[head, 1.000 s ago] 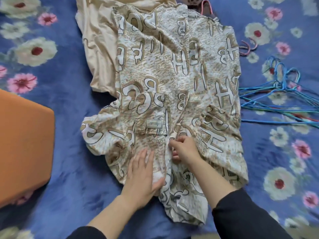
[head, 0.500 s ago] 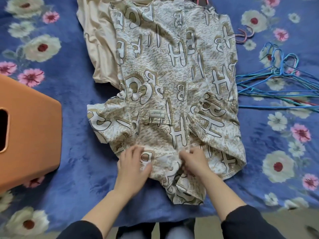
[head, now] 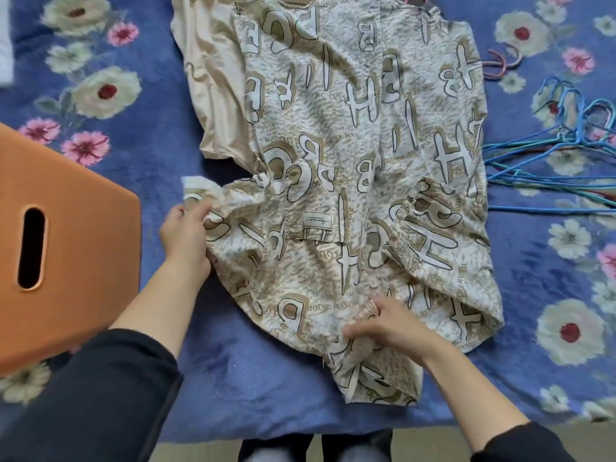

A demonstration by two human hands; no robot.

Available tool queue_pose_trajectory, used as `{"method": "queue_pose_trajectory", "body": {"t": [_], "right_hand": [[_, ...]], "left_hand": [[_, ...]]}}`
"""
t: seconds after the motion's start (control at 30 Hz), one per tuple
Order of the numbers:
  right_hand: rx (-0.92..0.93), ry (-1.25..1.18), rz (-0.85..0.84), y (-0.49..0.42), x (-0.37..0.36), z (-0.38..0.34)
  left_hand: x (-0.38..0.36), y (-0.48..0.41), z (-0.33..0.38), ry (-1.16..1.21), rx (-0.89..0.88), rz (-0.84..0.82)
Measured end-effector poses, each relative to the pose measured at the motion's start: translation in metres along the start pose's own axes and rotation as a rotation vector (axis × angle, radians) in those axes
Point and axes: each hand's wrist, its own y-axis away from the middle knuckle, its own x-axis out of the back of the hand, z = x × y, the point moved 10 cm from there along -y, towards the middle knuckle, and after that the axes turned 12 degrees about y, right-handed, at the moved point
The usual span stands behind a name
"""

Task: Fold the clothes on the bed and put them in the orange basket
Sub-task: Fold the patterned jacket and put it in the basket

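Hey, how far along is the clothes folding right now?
Done: nothing visibly folded; the orange basket shows only its outer wall, so its contents can't be seen. In hand: the letter-print shirt lies spread on the bed, left hand gripping a sleeve, right hand pinching the near edge. Left: folding it, then the beige garment underneath, and loading the basket.

The orange basket (head: 83,261) runs off the frame's left edge. The beige garment (head: 213,95) lies partly under the printed shirt (head: 350,145) and is cut by the top edge. The label (head: 317,221) on the shirt is too small to read.
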Motion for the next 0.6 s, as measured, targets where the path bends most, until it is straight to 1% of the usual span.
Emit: {"method": "queue_pose_trajectory", "body": {"t": [0.03, 0.1, 0.17, 0.2, 0.23, 0.27, 0.33, 0.37, 0.4, 0.47, 0.5, 0.53, 0.6], "right_hand": [[-0.002, -0.039, -0.030, 0.001, -0.002, 0.003], [0.022, -0.190, -0.062, 0.003, 0.003, 0.006], [0.023, -0.278, -0.007, 0.004, 0.015, 0.006], [0.003, -0.316, 0.048, 0.001, 0.023, 0.008], [-0.044, -0.291, 0.121, -0.003, 0.031, 0.013], [-0.092, -0.197, 0.209, -0.006, 0.039, 0.019], [-0.133, 0.085, 0.341, -0.009, 0.050, 0.021], [-0.137, 0.206, 0.380, -0.010, 0.052, 0.020], [-0.138, 0.276, 0.393, -0.010, 0.050, 0.018], [-0.131, 0.365, 0.422, -0.010, 0.050, 0.014], [-0.137, 0.416, 0.433, -0.011, 0.049, 0.013], [-0.152, 0.488, 0.442, -0.011, 0.048, 0.011], [-0.215, 0.615, 0.478, -0.009, 0.047, 0.013]], "left_hand": [[0.005, 0.000, 0.016, 0.037, -0.092, 0.002], [0.017, 0.003, 0.038, 0.176, -0.173, -0.013], [0.029, 0.000, 0.045, 0.205, -0.142, -0.013], [0.032, -0.001, 0.044, 0.172, -0.108, -0.015], [0.035, -0.003, 0.042, 0.117, -0.073, -0.011], [0.036, -0.003, 0.040, 0.056, -0.049, -0.005], [0.039, -0.005, 0.042, 0.003, -0.034, 0.021], [0.039, -0.006, 0.042, 0.023, -0.023, 0.029], [0.039, -0.005, 0.041, 0.049, -0.007, 0.022], [0.038, -0.002, 0.040, 0.070, 0.012, 0.020], [0.038, 0.003, 0.043, 0.051, -0.015, 0.033], [0.040, 0.009, 0.053, 0.005, -0.083, 0.057], [0.044, 0.023, 0.087, -0.216, -0.353, 0.074]]}}
